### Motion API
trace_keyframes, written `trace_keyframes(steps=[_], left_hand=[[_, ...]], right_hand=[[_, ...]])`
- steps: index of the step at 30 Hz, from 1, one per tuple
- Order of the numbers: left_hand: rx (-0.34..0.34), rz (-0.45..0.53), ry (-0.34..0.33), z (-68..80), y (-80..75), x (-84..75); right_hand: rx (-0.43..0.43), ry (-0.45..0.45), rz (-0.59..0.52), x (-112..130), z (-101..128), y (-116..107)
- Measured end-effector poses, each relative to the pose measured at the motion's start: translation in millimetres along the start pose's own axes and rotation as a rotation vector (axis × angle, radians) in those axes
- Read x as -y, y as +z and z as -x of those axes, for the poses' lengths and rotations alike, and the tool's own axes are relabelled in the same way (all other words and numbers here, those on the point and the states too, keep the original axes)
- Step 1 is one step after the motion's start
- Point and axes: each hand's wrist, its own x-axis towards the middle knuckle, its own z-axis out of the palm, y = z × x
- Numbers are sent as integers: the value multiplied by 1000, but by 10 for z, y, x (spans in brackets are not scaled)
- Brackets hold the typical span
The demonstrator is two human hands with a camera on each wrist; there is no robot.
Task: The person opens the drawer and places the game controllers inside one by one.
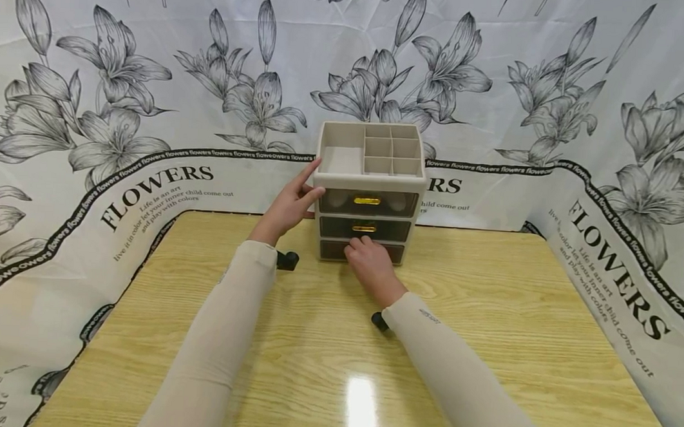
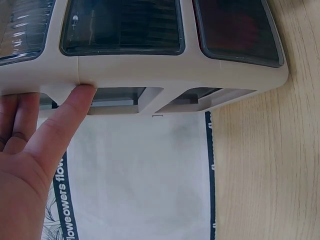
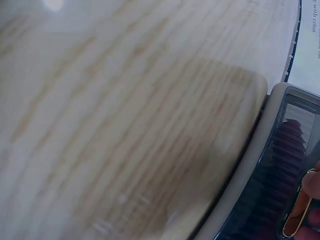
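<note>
A little box with three drawers (image 1: 369, 195) stands at the far side of the desk (image 1: 487, 324), close to the flower cloth (image 1: 120, 131) behind it. The left hand (image 1: 289, 204) is spread flat on the box's left side, with straight fingers and the thumb (image 2: 62, 125) pressing its edge. The right hand (image 1: 368, 259) is at the bottom drawer (image 1: 328, 250), and its fingers are pinching the gold handle (image 3: 295, 215). It looks like the drawer is about to be opened. It seems shut now. The next move needs a straight pull toward the person while the left hand keeps the box from sliding. The desk in front is bare wood, so nothing blocks the drawer.
</note>
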Motion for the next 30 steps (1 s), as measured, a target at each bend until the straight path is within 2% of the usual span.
trace_keyframes(steps=[6,8,11,15,18,21,30], left_hand=[[-21,-13,25,-60,23,141],[-18,-5,25,-56,28,138],[-2,9,8,-8,23,46],[-5,5,12,-16,25,60],[-22,-2,30,-56,37,144],[-23,-6,29,-49,44,133],[-25,-34,31,-47,26,133]], right_hand=[[8,35,-16,2,-19,8],[3,38,-23,2,-18,7],[-4,39,-28,1,-19,4],[-3,45,-30,0,-20,5],[-9,50,-37,0,-15,9],[-10,54,-43,1,-8,2],[68,88,-114,0,33,-76]])
